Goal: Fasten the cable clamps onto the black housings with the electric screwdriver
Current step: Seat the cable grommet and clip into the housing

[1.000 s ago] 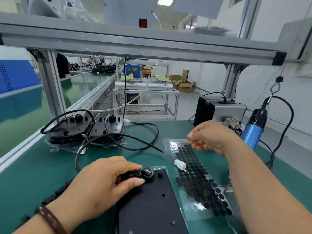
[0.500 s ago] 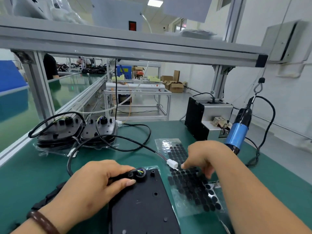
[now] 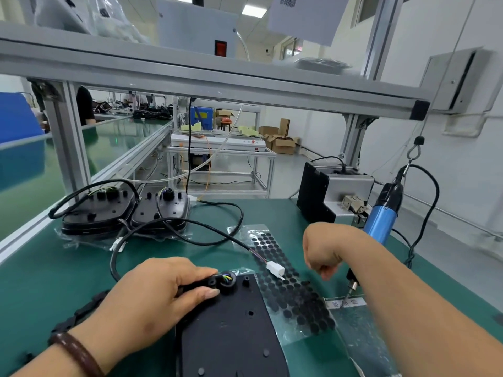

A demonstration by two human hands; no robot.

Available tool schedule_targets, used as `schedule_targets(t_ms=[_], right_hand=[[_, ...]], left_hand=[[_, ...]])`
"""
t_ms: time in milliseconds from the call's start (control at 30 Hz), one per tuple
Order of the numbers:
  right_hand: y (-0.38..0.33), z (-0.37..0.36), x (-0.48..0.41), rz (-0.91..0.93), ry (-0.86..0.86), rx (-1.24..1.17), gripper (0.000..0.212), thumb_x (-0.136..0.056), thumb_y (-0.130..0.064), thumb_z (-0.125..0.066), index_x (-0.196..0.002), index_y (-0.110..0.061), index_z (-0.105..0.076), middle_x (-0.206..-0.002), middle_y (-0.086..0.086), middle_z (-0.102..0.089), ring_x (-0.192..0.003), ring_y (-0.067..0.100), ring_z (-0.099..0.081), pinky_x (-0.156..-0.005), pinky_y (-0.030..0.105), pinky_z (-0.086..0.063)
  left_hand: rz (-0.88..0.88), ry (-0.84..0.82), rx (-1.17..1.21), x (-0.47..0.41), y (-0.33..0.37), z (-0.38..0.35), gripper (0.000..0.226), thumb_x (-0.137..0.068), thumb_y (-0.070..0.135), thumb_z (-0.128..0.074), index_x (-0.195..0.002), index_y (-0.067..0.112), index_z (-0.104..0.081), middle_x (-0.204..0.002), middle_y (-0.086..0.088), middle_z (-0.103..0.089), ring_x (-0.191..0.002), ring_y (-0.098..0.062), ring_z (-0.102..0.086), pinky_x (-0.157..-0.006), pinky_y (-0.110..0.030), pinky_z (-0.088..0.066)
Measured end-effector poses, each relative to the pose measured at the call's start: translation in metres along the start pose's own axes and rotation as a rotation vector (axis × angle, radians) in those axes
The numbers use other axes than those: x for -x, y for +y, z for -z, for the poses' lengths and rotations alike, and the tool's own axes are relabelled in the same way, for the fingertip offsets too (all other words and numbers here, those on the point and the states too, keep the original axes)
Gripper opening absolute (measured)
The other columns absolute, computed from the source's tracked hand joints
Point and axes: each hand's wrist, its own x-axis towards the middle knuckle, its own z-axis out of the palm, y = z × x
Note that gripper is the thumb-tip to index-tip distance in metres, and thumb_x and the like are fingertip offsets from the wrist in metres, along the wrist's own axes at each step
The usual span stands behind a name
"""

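A flat black housing (image 3: pixel 231 330) lies on the green mat in front of me. My left hand (image 3: pixel 152 300) rests on its top left corner, where thumb and fingers hold the black cable clamp (image 3: pixel 215 281) beside the grommet with coloured wires (image 3: pixel 228 278). My right hand (image 3: pixel 324 251) hovers over the sheet of black dots (image 3: pixel 288 284) with its fingers curled downward; I see nothing in them. The blue electric screwdriver (image 3: pixel 381 219) hangs behind my right wrist, its bit (image 3: pixel 349 291) over a plastic bag.
Two more black housings (image 3: pixel 100 210) (image 3: pixel 160 210) with cables sit at the back left. A black cable with a white connector (image 3: pixel 275 269) crosses the mat. A screw feeder box (image 3: pixel 332 197) stands at the back right. An aluminium frame rail runs overhead.
My right hand dropped onto the dot sheet, then lifted off it with its fingers curled under. My left hand stayed on the clamp. My view shifted so that the screwdriver sits closer.
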Motion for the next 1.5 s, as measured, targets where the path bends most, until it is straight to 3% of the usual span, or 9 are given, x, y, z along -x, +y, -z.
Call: schedule_targets(t_ms=[267, 433, 600, 733, 933, 1033, 1167, 1267, 1500], right_hand=[[-0.002, -0.013, 0.001, 0.007, -0.075, -0.002, 0.022, -0.09, -0.006, -0.063, -0.107, 0.007, -0.067, -0.08, 0.015, -0.069, -0.074, 0.025, -0.07, -0.084, 0.038, -0.058], [-0.001, -0.015, 0.004, 0.032, -0.063, 0.007, 0.027, -0.089, -0.007, -0.065, -0.11, 0.01, -0.066, -0.098, 0.018, -0.073, -0.091, 0.028, -0.072, -0.088, 0.04, -0.056], [0.003, -0.014, 0.007, 0.033, 0.059, 0.028, 0.02, -0.083, -0.006, -0.066, -0.102, 0.001, -0.069, -0.091, 0.011, -0.072, -0.061, 0.012, -0.063, -0.055, 0.017, -0.053], [0.006, -0.02, 0.009, 0.06, 0.001, 0.17, 0.025, -0.086, -0.01, -0.066, -0.104, 0.007, -0.069, -0.101, 0.014, -0.074, -0.078, 0.015, -0.065, -0.082, 0.03, -0.055], [0.002, -0.023, 0.012, 0.117, -0.019, 0.339, 0.024, -0.088, -0.009, -0.063, -0.107, 0.005, -0.067, -0.102, 0.015, -0.072, -0.082, 0.023, -0.068, -0.075, 0.031, -0.053], [0.0, -0.022, 0.016, 0.089, 0.004, 0.372, 0.02, -0.088, -0.004, -0.057, -0.102, 0.006, -0.067, -0.101, 0.021, -0.07, -0.066, 0.019, -0.05, -0.062, 0.027, -0.046], [-0.015, -0.004, 0.027, 0.343, 0.234, -0.075, 0.017, -0.092, -0.011, -0.054, -0.079, -0.004, -0.061, -0.08, 0.013, -0.071, -0.06, 0.015, -0.056, -0.062, 0.029, -0.049], [-0.055, -0.013, 0.043, 0.68, 0.051, -0.567, 0.016, -0.091, -0.016, -0.064, -0.076, -0.021, -0.064, -0.065, -0.006, -0.065, -0.062, 0.009, -0.055, -0.065, 0.025, -0.048], [-0.08, -0.044, 0.03, 0.783, -0.095, -0.717, 0.024, -0.089, -0.005, -0.064, -0.071, -0.02, -0.065, -0.071, -0.002, -0.057, -0.068, 0.009, -0.048, -0.073, 0.024, -0.038]], left_hand=[[0.005, -0.018, -0.029, 0.0, 0.001, 0.0, 0.051, -0.069, 0.071, -0.041, -0.113, 0.054, -0.062, -0.087, 0.023, -0.063, -0.086, 0.006, -0.057, -0.079, -0.02, -0.047], [0.008, -0.009, -0.034, -0.001, 0.002, 0.001, 0.051, -0.069, 0.071, -0.042, -0.113, 0.053, -0.061, -0.087, 0.025, -0.063, -0.086, 0.008, -0.056, -0.08, -0.019, -0.047], [0.013, -0.005, -0.033, 0.0, 0.002, 0.001, 0.048, -0.069, 0.071, -0.043, -0.111, 0.055, -0.06, -0.086, 0.027, -0.062, -0.086, 0.01, -0.055, -0.079, -0.019, -0.047], [0.01, -0.001, -0.036, 0.001, 0.002, 0.001, 0.048, -0.07, 0.072, -0.043, -0.112, 0.055, -0.06, -0.085, 0.027, -0.061, -0.084, 0.009, -0.055, -0.078, -0.021, -0.048], [-0.033, 0.094, -0.169, 0.005, 0.004, 0.0, 0.044, -0.078, 0.069, -0.046, -0.118, 0.055, -0.056, -0.088, 0.026, -0.061, -0.071, 0.013, -0.044, -0.074, -0.017, -0.046], [-0.073, 0.159, -0.238, 0.007, 0.008, 0.0, 0.035, -0.082, 0.06, -0.058, -0.113, 0.046, -0.063, -0.077, 0.025, -0.06, -0.065, 0.012, -0.041, -0.063, -0.015, -0.045], [-0.108, 0.219, -0.2, 0.005, 0.011, 0.002, 0.03, -0.075, 0.057, -0.065, -0.096, 0.037, -0.068, -0.077, 0.024, -0.062, -0.065, 0.008, -0.043, -0.063, -0.015, -0.045], [-0.088, 0.205, -0.167, 0.003, 0.007, 0.001, 0.033, -0.075, 0.061, -0.064, -0.094, 0.034, -0.067, -0.077, 0.021, -0.062, -0.067, 0.005, -0.047, -0.067, -0.019, -0.047], [-0.114, 0.225, -0.143, 0.002, 0.006, 0.001, 0.038, -0.073, 0.065, -0.053, -0.081, 0.031, -0.068, -0.069, 0.015, -0.06, -0.067, -0.004, -0.056, -0.063, -0.029, -0.051]])
